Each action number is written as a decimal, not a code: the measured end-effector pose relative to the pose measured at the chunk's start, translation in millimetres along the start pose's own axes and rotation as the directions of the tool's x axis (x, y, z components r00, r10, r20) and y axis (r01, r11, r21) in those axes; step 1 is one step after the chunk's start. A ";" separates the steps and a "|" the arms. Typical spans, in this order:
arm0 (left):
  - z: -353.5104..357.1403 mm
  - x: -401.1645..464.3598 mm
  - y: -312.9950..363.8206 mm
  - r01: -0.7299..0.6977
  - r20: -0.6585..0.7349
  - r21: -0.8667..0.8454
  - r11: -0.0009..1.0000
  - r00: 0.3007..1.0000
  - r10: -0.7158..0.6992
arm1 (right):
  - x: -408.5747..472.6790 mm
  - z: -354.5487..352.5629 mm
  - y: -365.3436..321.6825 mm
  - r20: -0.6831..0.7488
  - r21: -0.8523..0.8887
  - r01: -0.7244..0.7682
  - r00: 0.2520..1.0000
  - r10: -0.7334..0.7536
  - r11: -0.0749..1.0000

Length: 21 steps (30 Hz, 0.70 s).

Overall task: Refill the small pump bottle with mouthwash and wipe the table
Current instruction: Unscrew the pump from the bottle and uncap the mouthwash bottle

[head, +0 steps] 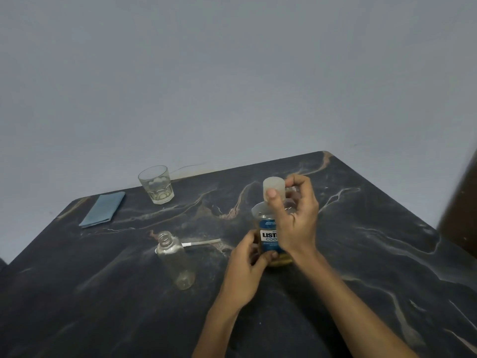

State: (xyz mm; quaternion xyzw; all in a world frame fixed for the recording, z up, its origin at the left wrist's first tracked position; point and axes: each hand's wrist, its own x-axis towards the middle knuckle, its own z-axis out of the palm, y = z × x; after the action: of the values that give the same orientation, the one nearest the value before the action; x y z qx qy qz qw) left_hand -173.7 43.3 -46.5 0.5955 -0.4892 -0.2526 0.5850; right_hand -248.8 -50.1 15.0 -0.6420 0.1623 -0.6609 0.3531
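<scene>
My left hand (pixel 247 267) is curled round the low part of the mouthwash bottle (pixel 269 235). The bottle stands up straight on the dark table (pixel 361 254), about in the middle, a bit toward the far right corner. My right hand (pixel 294 215) pinches the clear cap (pixel 274 188) on top, thumb in front and bent fingers behind.

The small pump bottle (pixel 175 259) stands just to the left of my left hand, not touching it. Its mouth is open. Its pump tube (pixel 201 243) lies flat on the table behind it, pointing right toward the mouthwash bottle.

Near the far edge stands a glass (pixel 156 184). A folded blue cloth (pixel 102 209) lies by the far left corner.

There is bare table to the right of my arms, out to the right edge, and more along the near edge on the left.
</scene>
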 end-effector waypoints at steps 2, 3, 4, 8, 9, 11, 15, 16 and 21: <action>-0.4 -0.1 1.5 0.010 0.008 -0.019 1.000 1.000 -0.010 | 0.3 0.6 -0.4 -0.006 -0.010 0.001 1.000 -0.001 1.000; -0.3 -0.4 2.3 0.014 0.009 -0.023 1.000 1.000 -0.014 | 0.3 0.7 -0.4 -0.006 -0.013 0.001 1.000 -0.001 1.000; -0.5 -0.3 2.9 0.016 0.010 -0.027 0.999 1.000 -0.016 | 0.5 0.8 -0.7 -0.006 -0.017 0.003 1.000 -0.003 1.000; -0.8 -0.3 3.6 0.016 0.008 -0.043 0.999 1.000 -0.016 | 0.1 0.7 -1.9 -0.010 -0.027 0.012 1.000 -0.013 1.000; -0.9 -0.4 3.6 0.016 0.010 -0.046 0.999 1.000 -0.015 | 0.0 0.3 -1.9 -0.017 -0.029 0.030 0.999 -0.030 0.999; -1.3 -0.4 3.4 0.014 0.012 -0.053 0.998 1.000 -0.014 | 0.7 0.3 -1.7 -0.036 -0.054 0.082 0.996 -0.084 0.995; -2.3 0.6 3.1 0.018 0.018 -0.057 0.998 1.000 -0.017 | 2.2 0.5 -1.2 -0.028 -0.061 0.115 0.993 -0.117 0.991; -2.3 0.6 2.6 0.020 0.017 -0.055 0.998 1.000 -0.019 | 1.8 0.1 -0.8 -0.027 -0.063 0.115 0.993 -0.117 0.991; -1.7 0.7 2.9 0.018 0.009 -0.054 0.998 1.000 -0.018 | -1.5 0.0 -0.9 -0.019 0.066 0.097 0.995 -0.096 0.993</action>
State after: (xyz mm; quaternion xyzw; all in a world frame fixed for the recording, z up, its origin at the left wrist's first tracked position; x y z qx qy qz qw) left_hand -172.8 43.9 -43.2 0.5828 -0.4793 -0.2734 0.5965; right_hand -249.2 -48.5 14.6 -0.6319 0.1118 -0.6871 0.3407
